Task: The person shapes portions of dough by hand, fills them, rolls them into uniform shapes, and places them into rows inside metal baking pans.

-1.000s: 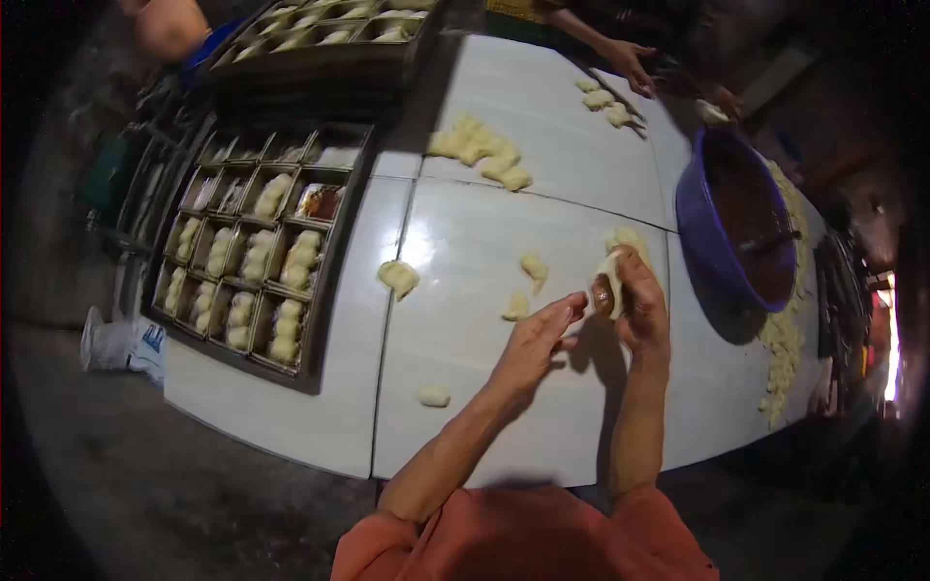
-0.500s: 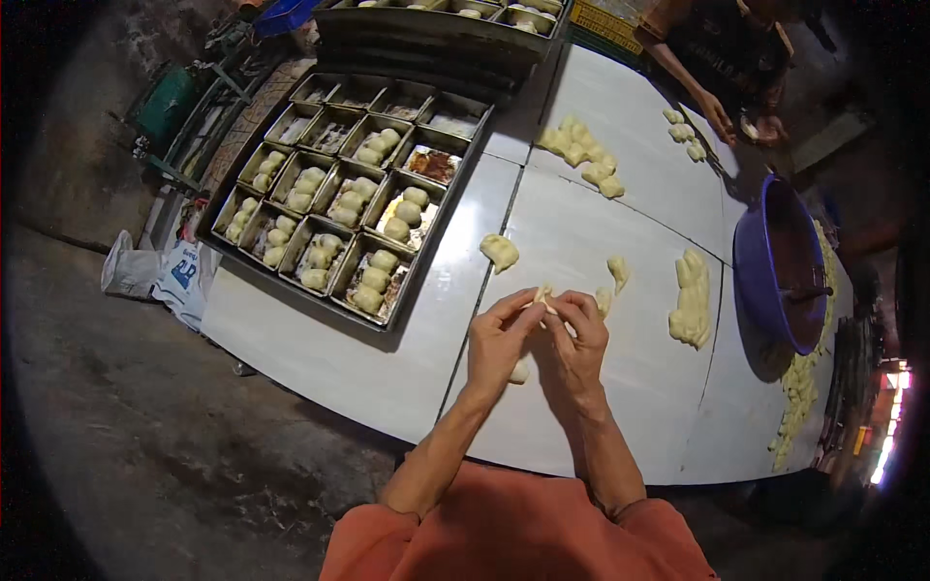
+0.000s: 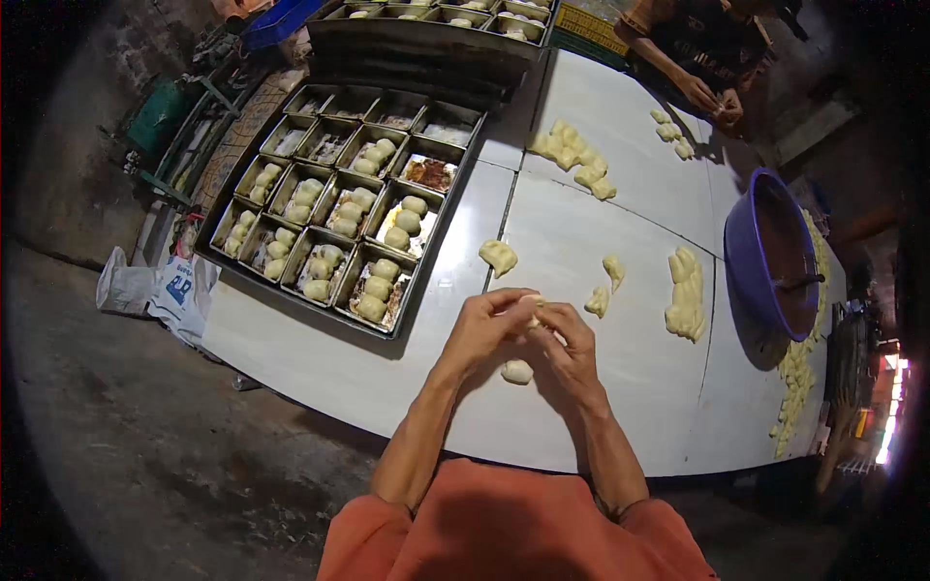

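Note:
My left hand and my right hand meet over the middle of the white tabletop, fingers pinched around a small piece of pale dough, which they mostly hide. A smooth dough ball lies just below them. Torn dough pieces and a long lumpy dough strip lie to their right, and another lump sits above them.
Metal tins holding dough balls fill a tray at left, with more tins behind. A purple basin of brown filling and dough pieces line the right. A co-worker pinches dough beside a dough pile.
The brown filling seen in my right hand's dough is now hidden, as both hands have closed together around it and moved left. The co-worker's hands have come together. The view has shifted.

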A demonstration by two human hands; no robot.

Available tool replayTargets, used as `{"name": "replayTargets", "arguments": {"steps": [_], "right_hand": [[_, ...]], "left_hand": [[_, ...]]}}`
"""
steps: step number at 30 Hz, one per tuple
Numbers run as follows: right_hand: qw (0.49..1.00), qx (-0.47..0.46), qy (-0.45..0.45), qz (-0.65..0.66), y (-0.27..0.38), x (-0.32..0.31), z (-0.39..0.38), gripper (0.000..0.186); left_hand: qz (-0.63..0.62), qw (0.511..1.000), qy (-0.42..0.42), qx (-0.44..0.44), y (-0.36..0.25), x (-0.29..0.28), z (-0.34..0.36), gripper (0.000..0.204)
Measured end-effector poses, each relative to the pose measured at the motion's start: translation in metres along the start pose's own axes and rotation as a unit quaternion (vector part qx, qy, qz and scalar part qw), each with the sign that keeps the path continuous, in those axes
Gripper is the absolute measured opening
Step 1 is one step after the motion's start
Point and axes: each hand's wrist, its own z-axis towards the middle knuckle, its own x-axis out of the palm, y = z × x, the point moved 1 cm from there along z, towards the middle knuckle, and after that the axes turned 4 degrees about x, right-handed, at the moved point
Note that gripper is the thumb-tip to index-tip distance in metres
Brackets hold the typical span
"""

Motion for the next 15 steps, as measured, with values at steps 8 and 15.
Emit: {"name": "replayTargets", "arguments": {"steps": [8,15], "right_hand": [[0.976,-0.123,-0.178,0.035,0.000,0.024,0.004,0.015],[0.934,-0.242,-0.176,-0.196,-0.018,0.008,0.006,0.012]], "left_hand": [[-0.041,0.997,0.038,0.051,0.020,-0.006,-0.005,0.024],[-0.001,0.999,0.053,0.002,0.013,0.003,-0.021,0.030]]}}
